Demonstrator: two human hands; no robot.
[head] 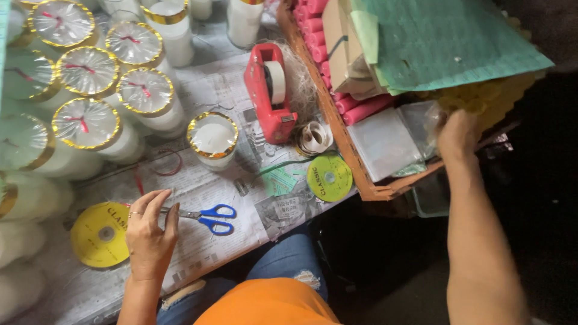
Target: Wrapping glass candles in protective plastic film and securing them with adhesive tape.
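Left hand: the left hand [149, 232] rests on the newspaper [198, 192], fingers loosely curled and half open; its fingertips touch the blade end of the scissors [208, 217], not gripping them.
Scissors: blue-handled, lying flat and closed on the newspaper, handles pointing away from the left hand.
Right hand: the right hand [459, 135] reaches far out into the wooden tray [337, 129], among clear plastic bags [385, 141]; it looks partly closed, but I cannot tell whether it has hold of anything.
Around: a white jar [212, 139] with a gold rim stands uncovered near the red tape dispenser [269, 93]; the other jars [90, 90] beside it are wrapped in clear film. A yellow disc [100, 233] lies just beside the left wrist, a green disc [329, 176] near the tray's edge.
Step, as I judge it: fetching wrapping material from the tray while the scissors are kept ready.
Next move calls for: a sure pinch on one thin bag, drawn clear of the heap, and a proper grip through the scissor handles.
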